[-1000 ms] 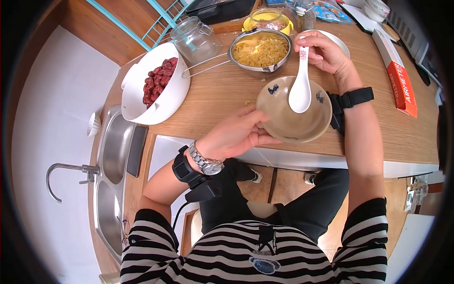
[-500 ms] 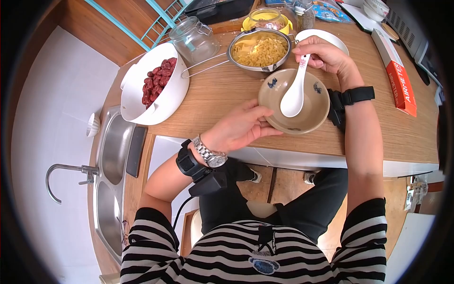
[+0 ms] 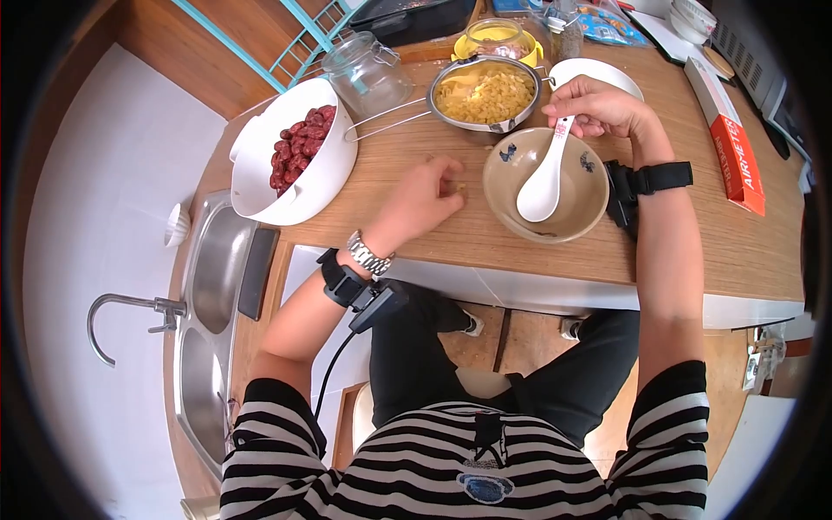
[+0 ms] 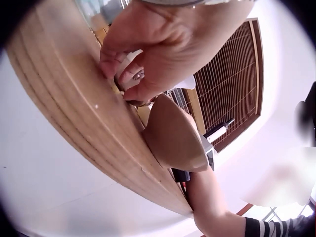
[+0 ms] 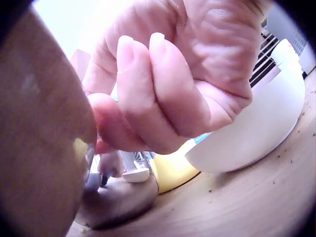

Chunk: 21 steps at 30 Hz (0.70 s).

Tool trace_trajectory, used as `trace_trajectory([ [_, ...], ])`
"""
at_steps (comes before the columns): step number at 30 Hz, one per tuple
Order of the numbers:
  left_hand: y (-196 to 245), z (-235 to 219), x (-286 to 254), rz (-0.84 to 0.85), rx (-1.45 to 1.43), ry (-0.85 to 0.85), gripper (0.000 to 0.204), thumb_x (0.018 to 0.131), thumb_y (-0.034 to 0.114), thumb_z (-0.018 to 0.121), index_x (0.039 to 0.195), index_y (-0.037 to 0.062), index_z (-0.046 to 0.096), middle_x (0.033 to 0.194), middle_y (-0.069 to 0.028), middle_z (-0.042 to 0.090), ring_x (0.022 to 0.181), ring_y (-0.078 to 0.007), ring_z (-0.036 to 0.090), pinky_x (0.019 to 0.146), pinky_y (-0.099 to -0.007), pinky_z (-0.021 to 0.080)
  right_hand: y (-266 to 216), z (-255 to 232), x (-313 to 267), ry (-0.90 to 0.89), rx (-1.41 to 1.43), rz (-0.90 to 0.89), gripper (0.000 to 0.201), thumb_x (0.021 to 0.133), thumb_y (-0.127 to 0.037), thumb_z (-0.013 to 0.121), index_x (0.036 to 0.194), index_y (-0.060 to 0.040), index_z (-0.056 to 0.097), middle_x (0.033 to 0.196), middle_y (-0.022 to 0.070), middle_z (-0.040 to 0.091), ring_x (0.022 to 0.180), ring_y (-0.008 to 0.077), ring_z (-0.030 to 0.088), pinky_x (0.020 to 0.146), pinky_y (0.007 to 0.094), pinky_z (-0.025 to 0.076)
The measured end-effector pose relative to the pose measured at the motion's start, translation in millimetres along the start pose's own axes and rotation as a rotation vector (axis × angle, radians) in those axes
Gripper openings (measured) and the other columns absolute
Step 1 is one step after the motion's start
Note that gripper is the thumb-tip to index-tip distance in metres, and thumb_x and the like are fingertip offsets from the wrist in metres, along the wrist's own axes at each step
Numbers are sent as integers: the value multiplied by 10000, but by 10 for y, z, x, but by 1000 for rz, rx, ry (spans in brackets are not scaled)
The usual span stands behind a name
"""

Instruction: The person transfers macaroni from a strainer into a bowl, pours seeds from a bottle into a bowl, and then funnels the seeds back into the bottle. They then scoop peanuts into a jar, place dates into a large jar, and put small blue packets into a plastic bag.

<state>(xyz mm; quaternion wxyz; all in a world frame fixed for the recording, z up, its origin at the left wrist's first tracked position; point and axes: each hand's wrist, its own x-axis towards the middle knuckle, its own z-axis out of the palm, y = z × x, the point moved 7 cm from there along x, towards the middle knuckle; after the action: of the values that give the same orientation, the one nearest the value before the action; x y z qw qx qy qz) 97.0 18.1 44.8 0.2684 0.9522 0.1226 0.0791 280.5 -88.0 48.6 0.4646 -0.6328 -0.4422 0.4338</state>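
A brown bowl (image 3: 568,212) with dark blue marks stands on the wooden counter; its outside (image 4: 173,136) shows in the left wrist view. The white spoon (image 3: 542,192) leans inside it, its handle pinched by my right hand (image 3: 602,108) above the far rim. In the right wrist view that hand (image 5: 168,94) has bent fingers, and the spoon is hidden. My left hand (image 3: 416,199) is low over the counter left of the bowl, apart from it, thumb and bent fingers spread around a small yellow crumb (image 3: 462,186). The left wrist view shows this hand's (image 4: 158,49) fingertips at the counter surface.
Behind the bowl stands a metal strainer of yellow pieces (image 3: 485,94), its wire handle pointing left. Left are a white pot (image 3: 325,186) of red dates and a glass jar (image 3: 368,82). A white plate (image 3: 598,71) and a red-white box (image 3: 737,165) lie right; the sink (image 3: 208,277) is far left.
My left hand has let go of the bowl's rim and moved left onto the counter. The bowl, earlier tilted in my hand, now stands on the counter. My right hand still pinches the spoon.
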Motion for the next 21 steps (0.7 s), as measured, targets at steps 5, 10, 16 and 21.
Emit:
trace_trajectory([
  [5,-4,81,74,67,-49,4,180,686,72,568,833,-29,541,713,-105,571,644,-166,550,594,-269,447,12,39,-19,-63,-195,63,311,700,-323,650,689,-20,581,474,-2,478,339,33,381,306,153,266],
  [10,76,79,115,129,1,13,138,668,53,567,762,-47,554,675,-133,585,617,-192,573,594,-286,457,-1,130,-209,8,-461,132,398,609,-349,715,784,-15,587,553,-3,511,389,50,429,324,171,312],
  [16,27,66,284,112,-105,186,151,674,36,561,803,-40,576,666,-142,590,633,-204,584,604,-289,463,34,74,-387,114,-249,160,269,640,-274,705,752,-55,595,476,-25,505,365,38,459,323,142,294],
  [21,71,116,355,133,-94,285,173,697,35,573,857,-29,590,816,-164,576,679,-218,577,618,-288,460,14,89,-430,110,-243,144,287,656,-295,694,758,-47,590,486,-18,513,385,38,479,332,141,314],
])
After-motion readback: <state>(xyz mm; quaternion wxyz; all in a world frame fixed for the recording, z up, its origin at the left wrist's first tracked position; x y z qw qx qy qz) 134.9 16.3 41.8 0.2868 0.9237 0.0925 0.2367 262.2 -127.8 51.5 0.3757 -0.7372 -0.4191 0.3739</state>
